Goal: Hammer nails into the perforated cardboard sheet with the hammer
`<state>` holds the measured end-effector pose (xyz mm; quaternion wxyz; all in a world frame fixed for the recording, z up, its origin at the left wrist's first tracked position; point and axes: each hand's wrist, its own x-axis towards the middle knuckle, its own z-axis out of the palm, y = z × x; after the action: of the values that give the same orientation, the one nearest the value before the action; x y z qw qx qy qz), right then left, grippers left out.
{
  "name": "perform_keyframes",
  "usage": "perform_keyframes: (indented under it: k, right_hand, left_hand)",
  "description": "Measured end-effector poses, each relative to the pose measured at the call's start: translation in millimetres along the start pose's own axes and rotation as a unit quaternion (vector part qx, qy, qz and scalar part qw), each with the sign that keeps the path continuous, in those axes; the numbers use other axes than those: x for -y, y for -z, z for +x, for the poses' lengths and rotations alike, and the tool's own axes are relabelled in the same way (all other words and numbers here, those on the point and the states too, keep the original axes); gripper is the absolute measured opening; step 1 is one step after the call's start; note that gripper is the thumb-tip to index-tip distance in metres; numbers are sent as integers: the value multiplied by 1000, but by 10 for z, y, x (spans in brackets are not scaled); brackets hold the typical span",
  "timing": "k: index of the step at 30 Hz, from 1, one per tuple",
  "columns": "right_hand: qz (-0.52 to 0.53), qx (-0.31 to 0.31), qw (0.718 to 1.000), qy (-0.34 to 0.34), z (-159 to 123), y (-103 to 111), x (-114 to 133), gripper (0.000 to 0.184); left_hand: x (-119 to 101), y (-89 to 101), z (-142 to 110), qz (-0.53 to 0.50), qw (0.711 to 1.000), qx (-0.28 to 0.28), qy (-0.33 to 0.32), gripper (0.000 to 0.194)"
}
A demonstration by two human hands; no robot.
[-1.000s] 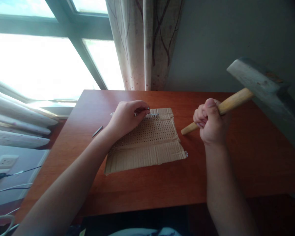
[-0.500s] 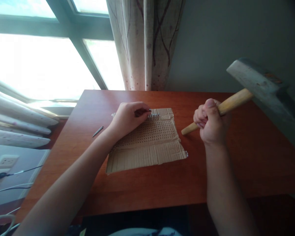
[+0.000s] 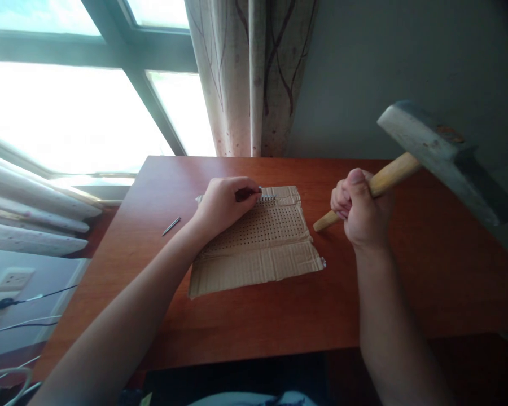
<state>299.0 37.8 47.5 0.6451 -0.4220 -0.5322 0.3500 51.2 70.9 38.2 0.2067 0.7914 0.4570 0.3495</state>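
The hammer (image 3: 410,163) shifted left, handle rising rightward; right fingers (image 3: 341,198) clench it, left fingers (image 3: 249,183) pinch a metal piece (image 3: 260,189).

Flat brown cardboard (image 3: 262,239) lies below the left fingers (image 3: 248,182). Left of them, a slim silver metal rod (image 3: 171,226); right, a wooden-handled grey hammer (image 3: 411,162).

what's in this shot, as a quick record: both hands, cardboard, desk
left hand: over the cardboard, pinching a small object, mostly hidden
right hand: gripping the hammer by its wooden handle, head up
cardboard: many small holes, row of small metal pieces near far edge
desk: reddish brown, thin metal rod lying left of the cardboard
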Motion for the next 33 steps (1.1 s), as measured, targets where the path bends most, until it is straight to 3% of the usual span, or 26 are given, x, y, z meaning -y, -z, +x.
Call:
perform_keyframes:
  k: [4, 7, 12, 17, 23, 28, 33]
  right_hand:
    - [-54, 86, 993, -66, -2, 27, 77, 53]
    - [-151, 142, 973, -104, -7, 71, 168, 45]
    - [-352, 241, 901, -78, 39, 41, 368, 37]
    - [-485, 283, 827, -10, 133, -115, 563, 43]
    - [-502, 291, 814, 10, 166, -235, 751, 44]
    - [-527, 317, 788, -31, 141, -280, 702, 42]
    - [-536, 314, 783, -33, 141, -272, 700, 41]
  left_hand:
    - [7, -4, 0, 4, 1000, -3, -1, 13]
    - [5, -6, 7, -2, 1000, -2, 0, 13]
    - [13, -10, 19, -6, 1000, 3, -4, 14]
    - [37, -30, 19, -13, 1000, 2, -7, 14]
    - [57, -45, 26, -27, 1000, -2, -7, 13]
    - [50, -33, 29, -13, 1000, 9, 3, 13]
    - [37, -29, 23, -11, 1000, 10, 6, 14]
